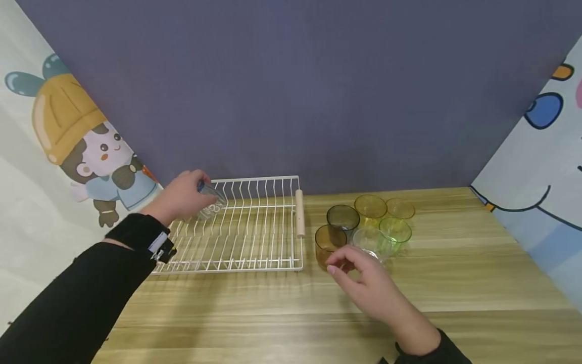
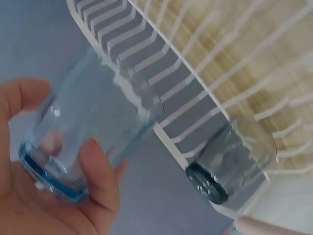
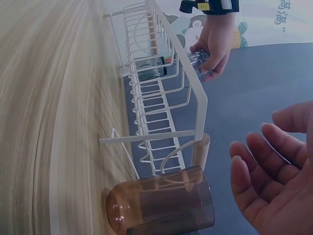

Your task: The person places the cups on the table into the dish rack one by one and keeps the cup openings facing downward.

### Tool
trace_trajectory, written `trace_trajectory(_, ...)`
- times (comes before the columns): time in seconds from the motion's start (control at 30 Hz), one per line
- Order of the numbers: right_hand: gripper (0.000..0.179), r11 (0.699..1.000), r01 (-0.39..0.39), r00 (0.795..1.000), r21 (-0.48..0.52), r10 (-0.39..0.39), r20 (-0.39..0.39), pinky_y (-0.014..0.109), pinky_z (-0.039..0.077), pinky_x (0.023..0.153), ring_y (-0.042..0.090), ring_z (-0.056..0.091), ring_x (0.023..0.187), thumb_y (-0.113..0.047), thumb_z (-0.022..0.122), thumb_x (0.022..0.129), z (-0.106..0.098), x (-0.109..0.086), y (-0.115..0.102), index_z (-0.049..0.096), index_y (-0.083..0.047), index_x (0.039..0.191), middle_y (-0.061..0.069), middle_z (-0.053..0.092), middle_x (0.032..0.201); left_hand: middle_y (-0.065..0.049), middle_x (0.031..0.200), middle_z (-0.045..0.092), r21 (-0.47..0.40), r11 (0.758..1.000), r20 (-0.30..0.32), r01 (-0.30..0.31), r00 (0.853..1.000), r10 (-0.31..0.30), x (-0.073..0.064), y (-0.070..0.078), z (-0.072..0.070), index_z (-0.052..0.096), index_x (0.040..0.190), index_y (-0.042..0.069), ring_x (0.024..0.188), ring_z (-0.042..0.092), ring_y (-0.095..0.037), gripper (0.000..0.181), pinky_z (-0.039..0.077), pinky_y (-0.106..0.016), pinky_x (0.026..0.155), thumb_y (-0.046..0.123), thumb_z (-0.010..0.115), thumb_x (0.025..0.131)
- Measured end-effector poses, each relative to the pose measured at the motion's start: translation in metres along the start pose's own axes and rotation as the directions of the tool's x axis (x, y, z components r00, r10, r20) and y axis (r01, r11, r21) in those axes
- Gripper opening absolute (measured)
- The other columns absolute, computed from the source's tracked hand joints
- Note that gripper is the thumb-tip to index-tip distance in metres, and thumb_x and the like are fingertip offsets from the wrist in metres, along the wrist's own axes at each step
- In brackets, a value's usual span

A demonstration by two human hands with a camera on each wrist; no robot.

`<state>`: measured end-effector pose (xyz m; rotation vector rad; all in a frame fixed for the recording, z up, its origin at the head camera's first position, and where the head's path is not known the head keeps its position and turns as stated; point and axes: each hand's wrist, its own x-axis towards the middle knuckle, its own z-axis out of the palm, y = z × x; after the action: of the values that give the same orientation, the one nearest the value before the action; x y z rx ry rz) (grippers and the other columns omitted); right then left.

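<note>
Your L hand (image 1: 186, 196) grips a clear blue-tinted glass tumbler (image 2: 98, 112) nr its base, fingers curled round it, mouth down, at the L end of the white wire rack (image 1: 254, 271). A smoky teal glass tumbler (image 2: 234, 159) sits in the rack, base up. Your R hand (image 1: 368, 283) holds nothing, fingers loosely bent, nr the amber-brown glass tumbler (image 1: 324, 247) on the wood-grain table (image 1: 273, 323).

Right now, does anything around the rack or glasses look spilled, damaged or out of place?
Nothing stands out. The glasses beside the rack stand upright, the left hand holds a blue glass, and no spill or break shows.
</note>
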<state>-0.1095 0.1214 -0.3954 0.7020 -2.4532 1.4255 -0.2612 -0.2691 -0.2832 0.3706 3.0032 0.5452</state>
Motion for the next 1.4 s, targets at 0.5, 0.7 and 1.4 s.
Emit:
trace_trajectory(0.5, 0.015, 0.978, 0.025, 0.998, -0.207, -0.011, 0.069, 0.029, 0.055, 0.076, 0.001, 0.054, 0.086, -0.021, 0.068, 0.091, 0.0, -0.002, 0.003, 0.06, -0.033, 0.096, -0.022, 0.057, 0.091, -0.017, 0.127, 0.046, 0.159, 0.987, 0.119, -0.035, 0.993, 0.016, 0.043, -0.03, 0.03, 0.052, 0.133, 0.009, 0.11, 0.051, -0.032, 0.051, 0.047, -0.049, 0.088, 0.031, 0.065, 0.088)
trace_trajectory(0.7, 0.014, 0.959, 0.05, 0.996, -0.278, -0.03, 0.078, 0.031, 0.054, 0.077, 0.003, 0.055, 0.086, -0.022, 0.069, 0.09, 0.002, -0.003, 0.005, 0.06, -0.031, 0.095, -0.024, 0.056, 0.092, -0.018, 0.12, 0.047, 0.175, 0.984, 0.112, -0.043, 0.993, 0.024, 0.053, -0.033, 0.038, 0.052, 0.132, 0.006, 0.099, 0.052, -0.031, 0.052, 0.047, -0.047, 0.084, 0.028, 0.063, 0.087)
trace_trajectory(1.4, 0.01, 0.909, 0.08, 0.992, -0.409, -0.032, 0.123, 0.031, 0.054, 0.079, 0.001, 0.055, 0.089, -0.026, 0.069, 0.09, 0.01, -0.002, 0.006, 0.062, -0.025, 0.097, -0.02, 0.056, 0.095, -0.02, 0.129, 0.042, 0.176, 0.984, 0.134, 0.003, 0.991, -0.027, 0.063, -0.04, 0.066, 0.048, 0.133, 0.007, 0.101, 0.053, -0.034, 0.049, 0.047, -0.049, 0.079, 0.027, 0.06, 0.09)
